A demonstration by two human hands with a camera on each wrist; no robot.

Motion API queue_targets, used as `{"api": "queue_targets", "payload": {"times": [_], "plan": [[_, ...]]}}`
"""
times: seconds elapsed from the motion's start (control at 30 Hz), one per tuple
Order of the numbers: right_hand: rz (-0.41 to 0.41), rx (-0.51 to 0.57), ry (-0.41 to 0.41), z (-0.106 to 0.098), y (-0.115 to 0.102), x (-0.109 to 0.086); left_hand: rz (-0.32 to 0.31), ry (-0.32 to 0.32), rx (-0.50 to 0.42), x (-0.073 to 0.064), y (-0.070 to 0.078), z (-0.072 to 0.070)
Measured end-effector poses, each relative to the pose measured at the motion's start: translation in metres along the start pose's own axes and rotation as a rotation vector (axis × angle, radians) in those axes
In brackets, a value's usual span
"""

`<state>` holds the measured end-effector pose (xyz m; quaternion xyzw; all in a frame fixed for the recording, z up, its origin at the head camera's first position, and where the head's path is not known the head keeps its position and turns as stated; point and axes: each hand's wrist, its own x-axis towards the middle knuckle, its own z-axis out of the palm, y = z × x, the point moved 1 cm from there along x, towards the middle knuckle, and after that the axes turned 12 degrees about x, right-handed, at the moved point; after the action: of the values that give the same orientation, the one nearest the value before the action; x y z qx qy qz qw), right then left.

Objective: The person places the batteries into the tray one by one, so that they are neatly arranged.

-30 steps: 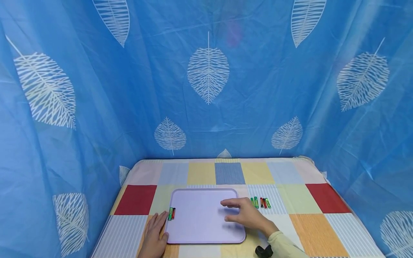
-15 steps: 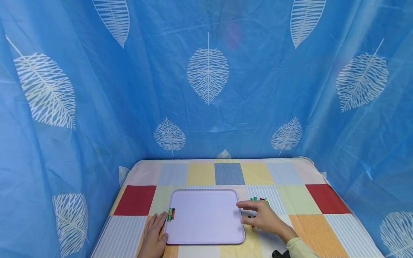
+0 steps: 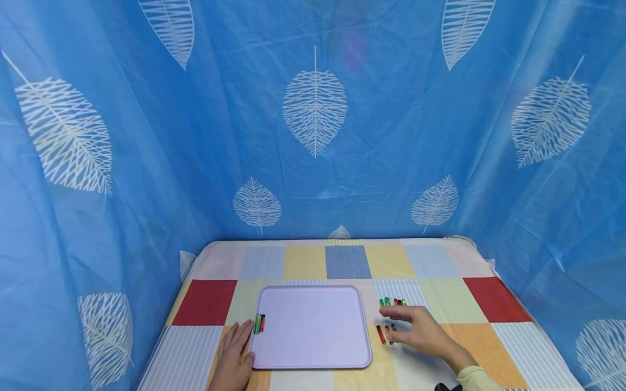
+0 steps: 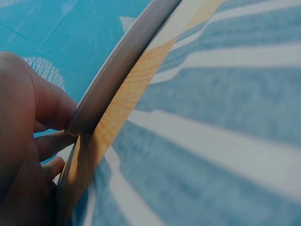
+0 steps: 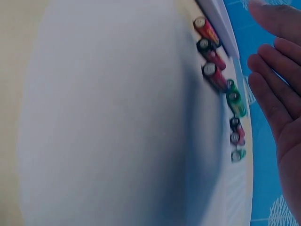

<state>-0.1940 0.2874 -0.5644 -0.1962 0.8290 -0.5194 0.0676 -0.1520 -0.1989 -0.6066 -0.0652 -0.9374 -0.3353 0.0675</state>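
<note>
My left hand [image 3: 233, 357] rests at the left edge of a pale purple tray [image 3: 313, 364], its fingers extended. In the left wrist view the thumb [image 4: 51, 101] touches the tray rim [image 4: 113, 75]. Just inside that edge lie a green battery [image 3: 257, 324] and a red battery [image 3: 262, 323], side by side. Right of the tray, my right hand [image 3: 423, 335] hovers with thumb and fingers apart, holding nothing. Close by its thumb is a short row of red-and-black batteries [image 3: 381, 335], partly hidden by the hand. Beyond its fingers lies another row with green batteries [image 3: 387, 301] and red ones [image 3: 396, 302].
A patchwork tablecloth [image 3: 347, 263] covers the table. Blue curtains [image 3: 313, 190] with white leaf prints enclose it at the back and both sides. A black wrist strap [image 3: 447, 387] shows at my right sleeve [image 3: 476, 377].
My right hand has moved right, from above the tray to above the batteries beside it. The nearer battery row has come into view. My left hand stays put.
</note>
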Motion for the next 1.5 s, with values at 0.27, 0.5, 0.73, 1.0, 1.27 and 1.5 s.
{"api": "queue_targets", "payload": {"times": [0.27, 0.5, 0.73, 1.0, 1.27, 1.5], "plan": [[0.006, -0.026, 0.02, -0.01, 0.007, -0.011, -0.027, -0.023, -0.002, 0.001, 0.0, 0.0], [0.083, -0.052, 0.04, -0.012, 0.014, -0.015, -0.042, -0.038, 0.002, 0.001, -0.001, 0.0], [0.098, -0.09, 0.049, -0.008, 0.022, -0.016, -0.046, -0.035, 0.005, 0.001, -0.001, 0.0], [0.075, -0.108, 0.045, -0.006, 0.023, -0.017, -0.03, -0.018, 0.01, 0.0, -0.001, 0.001], [0.078, -0.188, 0.075, -0.002, 0.02, -0.016, -0.027, -0.019, 0.004, 0.001, -0.001, 0.001], [0.088, -0.211, 0.08, 0.0, 0.02, -0.015, -0.025, -0.016, 0.004, 0.0, 0.0, 0.001]]}}
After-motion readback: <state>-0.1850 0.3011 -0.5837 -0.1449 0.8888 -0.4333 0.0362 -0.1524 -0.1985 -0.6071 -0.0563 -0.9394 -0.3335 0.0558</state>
